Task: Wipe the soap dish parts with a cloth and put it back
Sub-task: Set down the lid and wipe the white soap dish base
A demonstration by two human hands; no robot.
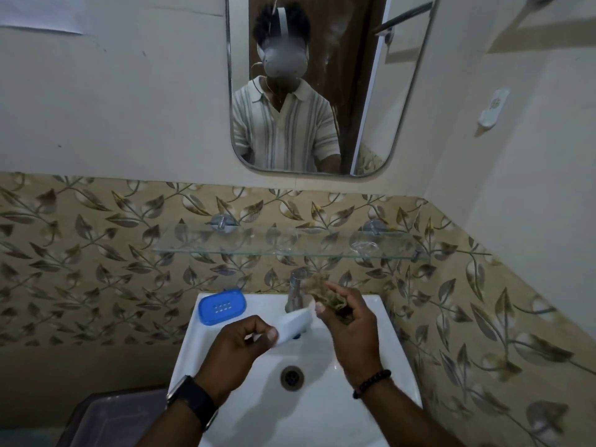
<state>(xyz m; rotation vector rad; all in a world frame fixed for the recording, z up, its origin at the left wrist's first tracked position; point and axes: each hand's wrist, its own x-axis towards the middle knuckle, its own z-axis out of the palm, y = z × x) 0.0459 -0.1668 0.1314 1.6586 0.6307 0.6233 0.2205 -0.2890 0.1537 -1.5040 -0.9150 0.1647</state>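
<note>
- The left hand (245,341) is closed around one end of a white tray (295,324), thumb on top and fingers curled beneath, holding it over the basin.
- A dark watch (193,400) sits on the left wrist.
- The white tray tilts up toward the right, and its far end meets the thumb of the right hand (350,330).
- The right hand is clenched around a bunched brownish cloth (332,296), which sticks out above the fingers (frayed and blurred at the top, so its edges are hard to make out).
- A bracelet (371,383) of dark beads circles the right wrist.
- The cloth is up against the far end of the tray, just in front of the tap (296,290).
- The tap stands at the back middle of the white sink (206,343), with the drain (292,377) below the hands.
- A blue dish (222,306) with a row of small slots lies flat on the sink's back left corner, apart from both hands.
- A glass shelf (245,245) runs along the leaf-patterned tiles (96,253) above the tap.
- A mirror (322,85) hangs above the shelf and reflects the person in a striped shirt.
- A dark bin (122,417) sits lower left, beside the sink.
</note>
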